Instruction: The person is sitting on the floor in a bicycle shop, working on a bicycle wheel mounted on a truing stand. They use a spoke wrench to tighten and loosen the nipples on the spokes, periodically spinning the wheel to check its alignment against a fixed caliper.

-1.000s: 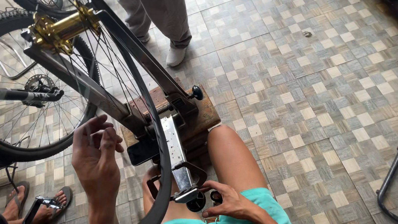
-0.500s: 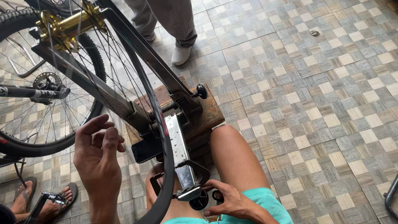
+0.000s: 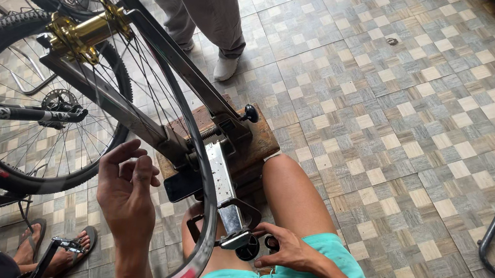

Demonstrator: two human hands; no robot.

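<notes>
- Tiled floor [image 3: 424, 135] under us; the wheel [image 3: 137, 113] stands in a truing stand [image 3: 224, 174] so it spins free.
- Our left hand [image 3: 125, 190], fingers loosely spread and empty, hovers by the rim [image 3: 208, 216].
- Our right hand [image 3: 290, 251] pinches the stand's black knob [image 3: 248, 247].

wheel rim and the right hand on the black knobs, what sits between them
In the head view, the silver bar of the truing stand runs between the wheel rim and the right hand at the black knobs.

The wheel rim [image 3: 203, 215] stands in the truing stand [image 3: 220, 154], left hand [image 3: 127, 196] left, right hand [image 3: 287, 251] right.
</notes>
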